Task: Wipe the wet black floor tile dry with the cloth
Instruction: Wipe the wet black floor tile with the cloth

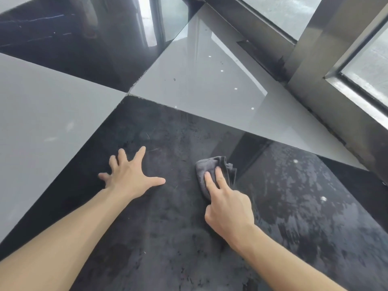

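The black floor tile [168, 223] fills the lower middle of the head view, its surface smeared and blotchy with water, most visibly on its right side. A crumpled dark grey cloth [212, 171] lies on the tile right of centre. My right hand [227, 208] presses on the cloth with two fingers stretched over it and the thumb tucked under. My left hand [128, 175] rests flat on the tile to the left of the cloth, fingers spread, holding nothing.
Glossy grey tiles [48, 127] border the black one on the left and far side [201, 80], with another black tile [84, 49] beyond. A metal window frame [327, 66] and its sill run along the right.
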### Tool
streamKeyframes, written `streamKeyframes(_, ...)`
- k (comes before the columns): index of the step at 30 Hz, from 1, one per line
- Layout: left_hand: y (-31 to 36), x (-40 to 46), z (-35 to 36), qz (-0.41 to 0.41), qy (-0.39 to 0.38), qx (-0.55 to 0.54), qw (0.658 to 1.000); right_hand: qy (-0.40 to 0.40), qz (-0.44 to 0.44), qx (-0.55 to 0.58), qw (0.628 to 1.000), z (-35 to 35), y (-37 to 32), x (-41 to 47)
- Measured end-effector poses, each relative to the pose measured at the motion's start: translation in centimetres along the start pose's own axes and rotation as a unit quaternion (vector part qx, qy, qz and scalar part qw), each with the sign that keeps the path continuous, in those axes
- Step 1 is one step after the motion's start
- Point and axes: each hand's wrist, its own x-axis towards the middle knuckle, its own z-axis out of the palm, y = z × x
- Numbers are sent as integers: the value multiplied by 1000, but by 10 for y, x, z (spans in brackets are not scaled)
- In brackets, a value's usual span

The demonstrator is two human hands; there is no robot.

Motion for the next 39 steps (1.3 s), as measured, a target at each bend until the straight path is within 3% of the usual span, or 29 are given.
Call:
streamKeyframes(15,-2,9,7,-10,-20,-31,999,90,40,13,995,-40,-5,138)
streamKeyframes(30,5,15,-7,12,10,34,999,15,10,14,1000,-1,-49,35)
streamKeyframes(35,-19,26,-11,-41,-8,-29,999,36,6,-5,999,-15,-44,63)
streamKeyframes(39,-22,28,-7,-30,-14,-33,999,60,19,0,998,-32,-48,112)
